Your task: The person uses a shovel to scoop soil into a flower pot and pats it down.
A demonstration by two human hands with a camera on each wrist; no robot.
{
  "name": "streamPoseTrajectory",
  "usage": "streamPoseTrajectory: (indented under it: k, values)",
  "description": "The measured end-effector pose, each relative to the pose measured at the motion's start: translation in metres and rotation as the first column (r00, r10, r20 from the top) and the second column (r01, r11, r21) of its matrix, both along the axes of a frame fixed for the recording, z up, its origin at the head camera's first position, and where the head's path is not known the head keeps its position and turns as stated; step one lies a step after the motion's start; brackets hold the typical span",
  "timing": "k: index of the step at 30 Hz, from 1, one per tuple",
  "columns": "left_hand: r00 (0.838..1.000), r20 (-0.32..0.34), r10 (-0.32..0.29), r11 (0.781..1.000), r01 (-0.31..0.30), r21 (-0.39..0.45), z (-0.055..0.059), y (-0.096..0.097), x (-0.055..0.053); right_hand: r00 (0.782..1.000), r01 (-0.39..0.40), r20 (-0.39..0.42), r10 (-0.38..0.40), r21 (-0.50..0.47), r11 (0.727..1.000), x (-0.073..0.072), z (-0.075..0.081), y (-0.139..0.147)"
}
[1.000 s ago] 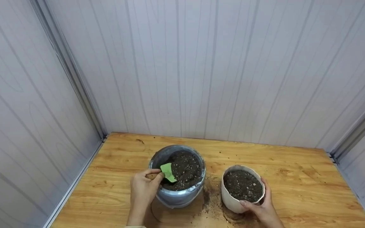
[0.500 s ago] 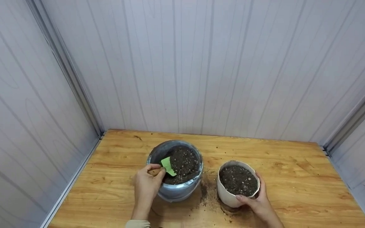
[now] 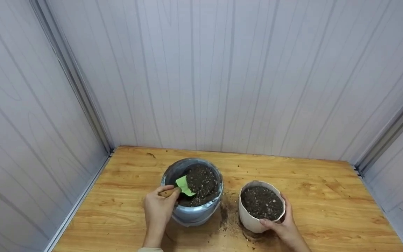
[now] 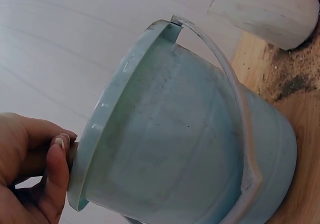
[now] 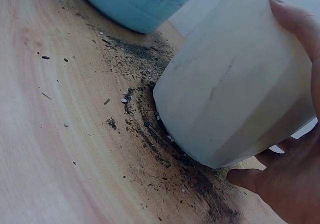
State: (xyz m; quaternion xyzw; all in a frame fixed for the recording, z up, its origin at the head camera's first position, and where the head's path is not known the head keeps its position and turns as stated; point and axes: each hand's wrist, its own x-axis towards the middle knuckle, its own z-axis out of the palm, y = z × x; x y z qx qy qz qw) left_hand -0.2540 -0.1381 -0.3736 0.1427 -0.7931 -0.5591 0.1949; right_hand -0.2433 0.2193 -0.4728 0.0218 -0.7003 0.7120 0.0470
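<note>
My left hand point(image 3: 159, 210) pinches the wooden handle point(image 3: 167, 193) of a small trowel whose green blade point(image 3: 184, 186) lies against the dark soil inside a blue-grey bucket point(image 3: 196, 214). In the left wrist view, the thumb and fingers close on the handle right at the bucket's rim point(image 4: 107, 102); the blade is hidden there. To the right, a white faceted flowerpot point(image 3: 248, 218) stands nearly full of soil point(image 3: 261, 202). My right hand point(image 3: 287, 225) holds it from the right, thumb on the near rim and fingers around the far side.
Spilled soil point(image 5: 145, 119) is scattered over the wooden table point(image 3: 334, 203) between bucket and pot and around the pot's base. The bucket's handle point(image 4: 235, 84) hangs down its side. Pale panel walls point(image 3: 201, 77) border the table at the back and sides.
The head view has shifted a little. The trowel blade has moved slightly within the bucket, and my left hand with it. My right hand keeps its hold on the flowerpot.
</note>
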Motion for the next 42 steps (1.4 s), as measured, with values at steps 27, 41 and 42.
streamPoseTrajectory:
  k: [27,41,42]
  values:
    - [0.999,-0.045,-0.013,0.893,0.032,0.449,0.002,0.004,0.010,1.000,-0.018,0.015,0.018,-0.003,1.000,0.012,-0.006,-0.002]
    - [0.994,-0.106,-0.040,0.880,0.085,0.466,0.005,0.020,-0.004,1.000,-0.019,0.006,0.019,0.040,0.999,0.000,-0.002,0.002]
    - [0.993,-0.112,-0.039,0.879,0.088,0.470,0.005,0.021,-0.004,1.000,-0.020,0.004,0.020,0.041,0.999,0.000,-0.002,0.002]
